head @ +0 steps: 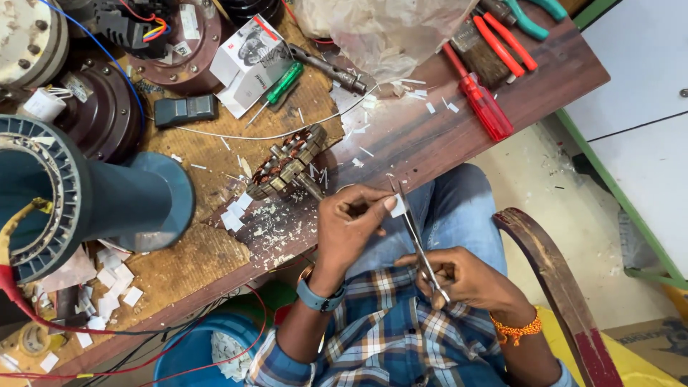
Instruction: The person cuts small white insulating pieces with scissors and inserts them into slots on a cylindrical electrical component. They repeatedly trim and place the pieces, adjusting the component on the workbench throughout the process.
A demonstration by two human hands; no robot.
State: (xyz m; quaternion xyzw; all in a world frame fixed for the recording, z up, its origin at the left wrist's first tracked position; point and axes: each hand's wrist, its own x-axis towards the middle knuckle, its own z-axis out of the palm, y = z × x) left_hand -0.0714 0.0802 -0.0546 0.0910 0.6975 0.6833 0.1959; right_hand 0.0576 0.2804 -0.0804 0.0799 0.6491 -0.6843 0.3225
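Observation:
My left hand pinches a small white paper strip near the workbench's front edge. My right hand grips the handles of metal scissors, whose blades point up and meet the strip. Just beyond the left hand, a motor stator with copper windings lies on the bench, with white paper scraps scattered around it.
A wooden workbench carries a green screwdriver, a red screwdriver, red and teal pliers, a white box, a dark remote and a plastic bag. Blue fan housing stands at left, a blue bucket below. A chair arm curves at right.

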